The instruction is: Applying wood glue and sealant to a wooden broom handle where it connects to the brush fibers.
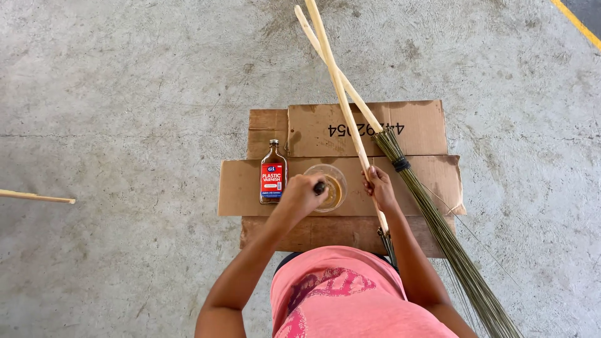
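Note:
My left hand (300, 194) is closed around a dark brush handle whose tip points into a clear bowl (338, 172) of amber liquid. My right hand (377, 186) grips a pale wooden broom stick (338, 87) that slants up toward the top of the view. A second stick broom lies beside it, its green bristles (438, 231) bound with a black band (401, 164). A flat brown bottle (273, 172) with a red label stands just left of the bowl.
Flattened brown cardboard sheets (426, 131) cover the grey concrete floor under the bowl and bottle. Another pale stick (37, 197) lies at the left edge. A yellow painted line (579, 25) crosses the top right corner. My pink shirt fills the bottom middle.

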